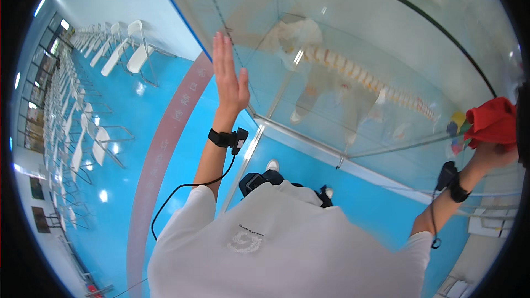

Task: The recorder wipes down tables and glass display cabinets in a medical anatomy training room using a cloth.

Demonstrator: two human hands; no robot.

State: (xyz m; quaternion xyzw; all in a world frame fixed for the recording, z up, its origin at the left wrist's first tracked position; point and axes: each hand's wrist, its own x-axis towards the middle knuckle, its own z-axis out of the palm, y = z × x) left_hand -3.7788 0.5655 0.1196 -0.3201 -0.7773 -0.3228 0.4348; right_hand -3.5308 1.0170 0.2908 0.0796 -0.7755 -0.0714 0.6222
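My left hand is raised with its fingers straight and close together, at the left end of a glass display case. It holds nothing; whether the palm presses on the glass I cannot tell. Far to the right, my right hand grips a crumpled red cloth beside the glass. The cloth hides part of that hand's fingers. Behind the glass lies a pale spine model, with a broad pelvis-like piece at its left end.
Rows of white folding chairs stand on the blue floor to the left. A curved pinkish band crosses the floor. A metal frame edges the case bottom. A black cable runs from my left wrist device.
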